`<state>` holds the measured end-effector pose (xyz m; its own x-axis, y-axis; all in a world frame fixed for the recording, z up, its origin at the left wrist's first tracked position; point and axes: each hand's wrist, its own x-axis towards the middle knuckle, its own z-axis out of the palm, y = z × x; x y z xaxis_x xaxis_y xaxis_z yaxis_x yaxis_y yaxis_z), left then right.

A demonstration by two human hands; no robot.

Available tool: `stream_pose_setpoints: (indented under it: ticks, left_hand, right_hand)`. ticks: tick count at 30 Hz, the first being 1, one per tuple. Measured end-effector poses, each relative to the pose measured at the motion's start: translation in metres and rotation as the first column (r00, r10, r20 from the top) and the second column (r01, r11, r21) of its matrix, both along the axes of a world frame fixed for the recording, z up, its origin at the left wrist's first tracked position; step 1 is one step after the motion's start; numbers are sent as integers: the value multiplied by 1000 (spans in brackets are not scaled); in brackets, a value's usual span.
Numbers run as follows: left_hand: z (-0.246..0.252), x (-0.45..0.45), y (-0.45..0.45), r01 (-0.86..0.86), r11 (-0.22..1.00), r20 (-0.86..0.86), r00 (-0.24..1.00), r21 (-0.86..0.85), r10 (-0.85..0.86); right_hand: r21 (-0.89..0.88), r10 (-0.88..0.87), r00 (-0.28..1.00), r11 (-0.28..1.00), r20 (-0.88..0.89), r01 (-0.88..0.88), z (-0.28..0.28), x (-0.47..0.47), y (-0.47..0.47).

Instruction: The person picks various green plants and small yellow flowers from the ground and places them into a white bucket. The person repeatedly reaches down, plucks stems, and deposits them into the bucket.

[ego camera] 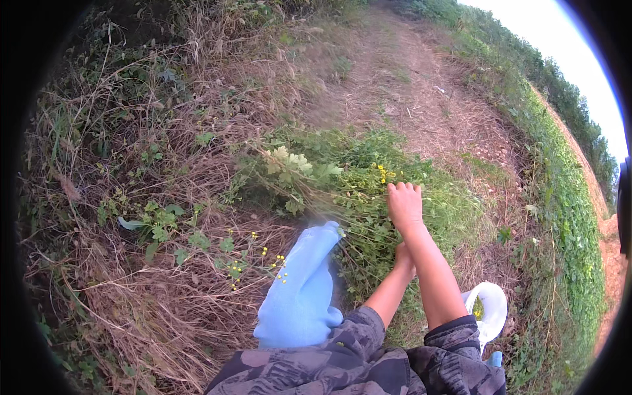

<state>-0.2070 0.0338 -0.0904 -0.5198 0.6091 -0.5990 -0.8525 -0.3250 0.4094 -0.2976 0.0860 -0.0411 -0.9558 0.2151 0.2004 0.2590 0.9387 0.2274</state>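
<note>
Both bare hands are at a heap of cut green leafy stems (370, 227) with small yellow flowers (384, 174) at its top. My right hand (405, 200) is on the upper right part of the heap, its fingers curled over stems; what it grips is hidden. Lower down, my left hand (406, 259) lies partly behind the right forearm, and its fingers cannot be seen. Pale green leaves (291, 163) stick out at the heap's upper left. Light blue trousers cover a bent leg (301, 291) left of the heap.
Dry brown grass (197, 306) and weeds fill the left side. A dirt track (395, 79) strewn with straw runs ahead. A white object with a curved rim (493, 306) lies by the right elbow. Low green plants (568, 207) border the right.
</note>
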Motion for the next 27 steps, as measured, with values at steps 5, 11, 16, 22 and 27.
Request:
stream_pose_setpoints:
  ticks: [5,11,16,22,27]
  left_hand:
    - [-4,0,2,24,1000,-1,1000,-9,-24]
    - [0,-5,-1,20,997,72,997,79,-26]
    - [23,1,2,32,997,-63,998,74,-28]
    - [55,20,1,104,993,-286,955,60,-83]
    - [77,46,0,222,975,-447,874,22,-189]
  right_hand:
    - [-82,-3,986,997,-165,-11,30,26,-2]
    - [-141,-13,878,988,-479,-63,115,80,14]
    - [-558,-334,775,829,-536,-29,191,133,48]
    - [-570,-331,637,795,-696,-209,283,238,72]
    - [-733,-600,428,481,-676,-481,310,334,72]
